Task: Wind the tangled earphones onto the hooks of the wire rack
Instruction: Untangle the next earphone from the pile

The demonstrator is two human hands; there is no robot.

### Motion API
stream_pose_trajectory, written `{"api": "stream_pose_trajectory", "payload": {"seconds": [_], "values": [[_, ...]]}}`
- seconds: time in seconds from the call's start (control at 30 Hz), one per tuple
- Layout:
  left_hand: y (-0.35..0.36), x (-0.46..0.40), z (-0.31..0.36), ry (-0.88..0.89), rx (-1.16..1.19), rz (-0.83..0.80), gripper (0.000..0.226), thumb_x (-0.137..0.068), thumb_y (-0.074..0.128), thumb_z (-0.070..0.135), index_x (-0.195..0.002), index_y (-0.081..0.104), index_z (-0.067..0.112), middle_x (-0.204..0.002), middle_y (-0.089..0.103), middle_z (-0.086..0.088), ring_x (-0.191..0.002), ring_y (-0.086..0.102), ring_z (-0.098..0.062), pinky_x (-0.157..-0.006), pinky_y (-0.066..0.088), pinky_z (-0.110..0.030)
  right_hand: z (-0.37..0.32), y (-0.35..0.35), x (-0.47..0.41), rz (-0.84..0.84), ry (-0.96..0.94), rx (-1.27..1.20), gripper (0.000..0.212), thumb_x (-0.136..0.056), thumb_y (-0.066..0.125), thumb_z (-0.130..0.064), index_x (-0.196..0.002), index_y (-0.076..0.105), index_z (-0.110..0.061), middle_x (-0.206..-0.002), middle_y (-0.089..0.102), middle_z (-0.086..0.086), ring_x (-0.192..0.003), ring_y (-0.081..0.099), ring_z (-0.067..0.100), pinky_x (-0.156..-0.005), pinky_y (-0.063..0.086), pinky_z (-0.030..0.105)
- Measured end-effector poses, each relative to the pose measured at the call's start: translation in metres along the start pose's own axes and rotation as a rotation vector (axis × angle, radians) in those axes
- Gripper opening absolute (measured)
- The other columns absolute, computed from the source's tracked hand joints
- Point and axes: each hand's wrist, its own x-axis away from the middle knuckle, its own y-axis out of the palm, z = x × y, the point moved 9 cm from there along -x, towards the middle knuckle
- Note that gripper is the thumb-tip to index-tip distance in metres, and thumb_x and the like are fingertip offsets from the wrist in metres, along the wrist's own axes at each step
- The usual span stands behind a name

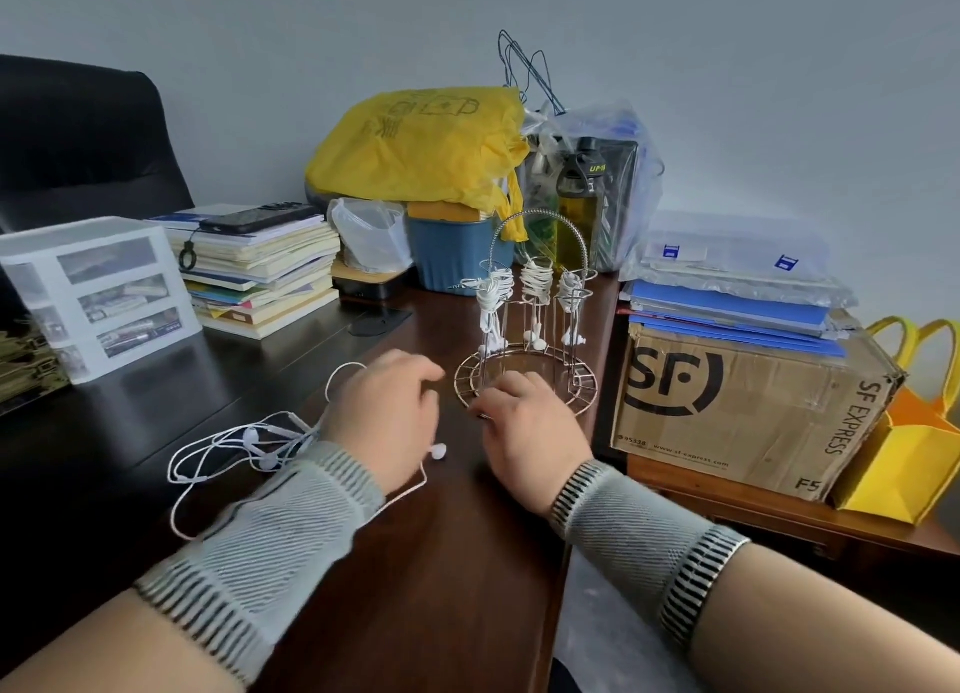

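Dark wooden table (426,562) under a grey wall carries my gold wire rack (524,375) by its right edge, three white earphone bundles (537,282) wound on it. Tangled white earphones (244,445) lie under my left hand (384,417), whose fingers pinch their cable; my right hand (524,432) fingers curl on the rack's base. Stacked books (260,271), yellow plastic bag (421,147) and cardboard box (737,406) crowd around.

We see a grey knitted wrist sleeve with black-and-white striped cuffs on the left forearm (270,531), and a matching grey knitted sleeve on the right forearm (644,536); both hands bare.
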Motion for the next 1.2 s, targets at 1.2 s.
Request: {"api": "stream_pose_trajectory", "payload": {"seconds": [1.2], "values": [[-0.003, 0.015, -0.091, -0.056, 0.177, -0.074, 0.01, -0.085, 0.067, 0.022, -0.092, 0.07, 0.029, -0.094, 0.059, 0.016, -0.084, 0.059, 0.001, -0.07, 0.041, -0.012, 0.001, 0.041, -0.007, -0.094, 0.504, -0.593, 0.02, -0.087, 0.062, -0.017, -0.072, 0.061, -0.03, -0.073, 0.063, -0.013, -0.076, 0.065, 0.014, -0.081, 0.053, 0.029]]}}
